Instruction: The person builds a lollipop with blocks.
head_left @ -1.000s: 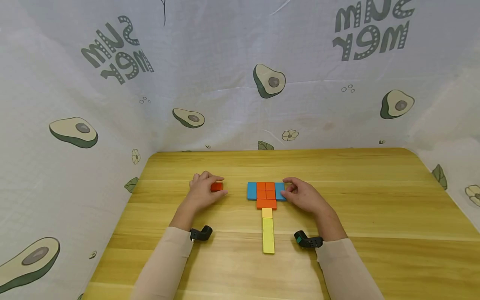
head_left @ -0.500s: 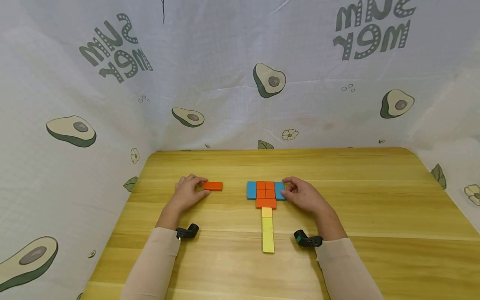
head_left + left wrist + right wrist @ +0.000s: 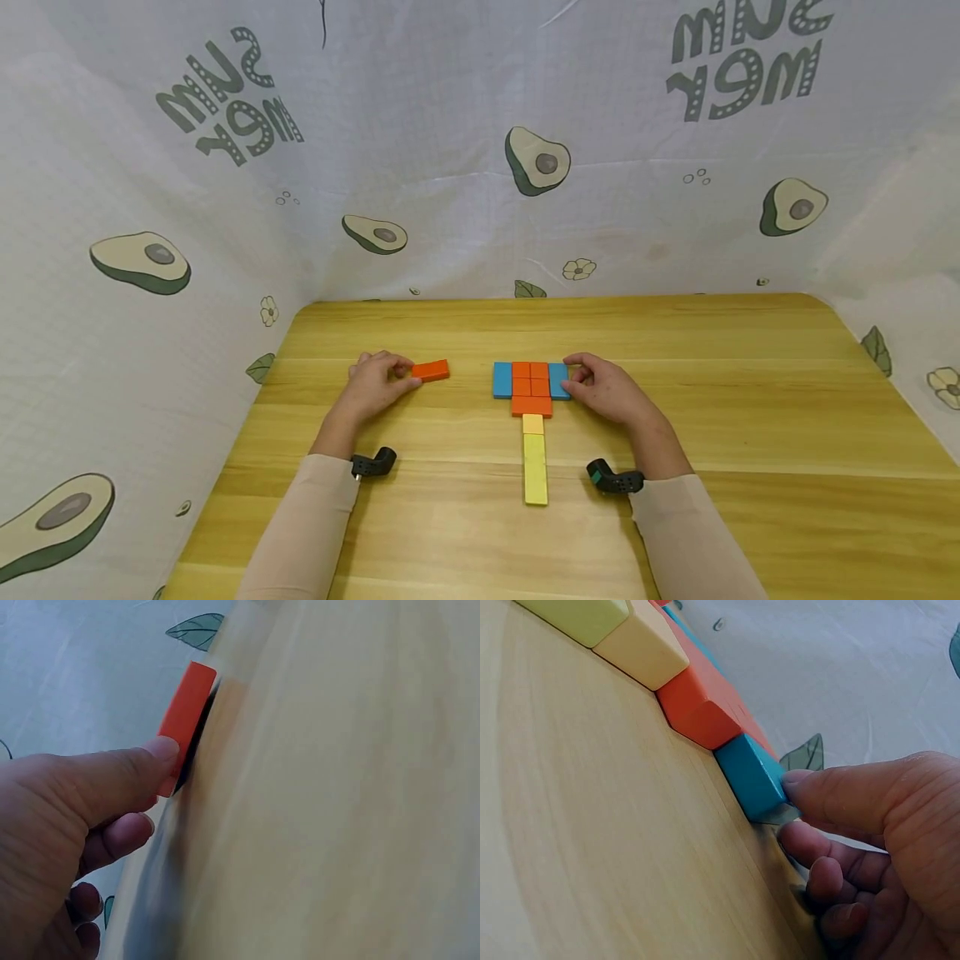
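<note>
My left hand [image 3: 372, 385] pinches the left end of an orange-red rectangular block [image 3: 432, 371] between thumb and fingers. In the left wrist view most of that orange-red block [image 3: 187, 705] juts past the thumb, with a dark shadow along its side. My right hand [image 3: 609, 390] has thumb and index finger at the corners of a blue block [image 3: 557, 381], on the right side of a flat block arrangement. The right wrist view has the thumb on this blue block [image 3: 751, 776], the other fingers curled below. Against it stand several orange-red blocks [image 3: 531, 407].
A second blue block [image 3: 502, 380] closes the arrangement's left side. Below the orange-red blocks, a pale orange block [image 3: 533, 424] and a long yellow-green block [image 3: 536, 469] form a stem on the wooden table [image 3: 735, 417]. A white printed cloth [image 3: 450, 167] hangs around the table.
My left hand has shifted left, from covering much of the orange-red block to gripping its left end. The block has turned slightly, its right end now farther away. My right hand stays put.
</note>
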Available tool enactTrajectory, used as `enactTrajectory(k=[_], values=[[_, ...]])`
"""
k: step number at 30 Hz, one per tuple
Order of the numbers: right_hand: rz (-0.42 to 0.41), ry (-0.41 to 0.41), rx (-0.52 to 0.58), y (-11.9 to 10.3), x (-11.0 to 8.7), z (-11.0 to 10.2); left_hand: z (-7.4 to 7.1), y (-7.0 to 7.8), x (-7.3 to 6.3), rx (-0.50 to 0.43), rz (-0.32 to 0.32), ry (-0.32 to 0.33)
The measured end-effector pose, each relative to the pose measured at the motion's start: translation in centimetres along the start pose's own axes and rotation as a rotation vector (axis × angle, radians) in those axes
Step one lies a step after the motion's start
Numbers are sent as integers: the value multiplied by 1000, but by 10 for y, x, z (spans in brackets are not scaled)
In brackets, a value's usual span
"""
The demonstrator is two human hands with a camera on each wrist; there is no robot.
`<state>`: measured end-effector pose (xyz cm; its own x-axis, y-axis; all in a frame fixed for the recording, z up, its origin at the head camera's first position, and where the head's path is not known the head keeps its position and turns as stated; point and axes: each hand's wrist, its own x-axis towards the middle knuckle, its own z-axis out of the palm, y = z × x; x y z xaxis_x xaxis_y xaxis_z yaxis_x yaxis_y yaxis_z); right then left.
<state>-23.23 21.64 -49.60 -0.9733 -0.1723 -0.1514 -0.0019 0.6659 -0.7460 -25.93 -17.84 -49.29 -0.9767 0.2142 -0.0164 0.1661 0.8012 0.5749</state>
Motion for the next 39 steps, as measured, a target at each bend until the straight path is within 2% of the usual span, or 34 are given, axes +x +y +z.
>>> enactTrajectory(k=[9, 21, 31, 35, 39], values=[[4, 2, 7, -1, -1, 1, 21, 20, 11, -67, 39, 17], [21, -5, -10, -2, -1, 2, 52, 66, 40, -81, 96, 73], [41, -12, -6, -2, -1, 0, 72, 103, 61, -89, 113, -6], [41, -11, -5, -2, -2, -1, 77, 117, 67, -57, 79, -56], [34, -13, -6, -3, -2, -1, 79, 124, 70, -58, 26, -92]])
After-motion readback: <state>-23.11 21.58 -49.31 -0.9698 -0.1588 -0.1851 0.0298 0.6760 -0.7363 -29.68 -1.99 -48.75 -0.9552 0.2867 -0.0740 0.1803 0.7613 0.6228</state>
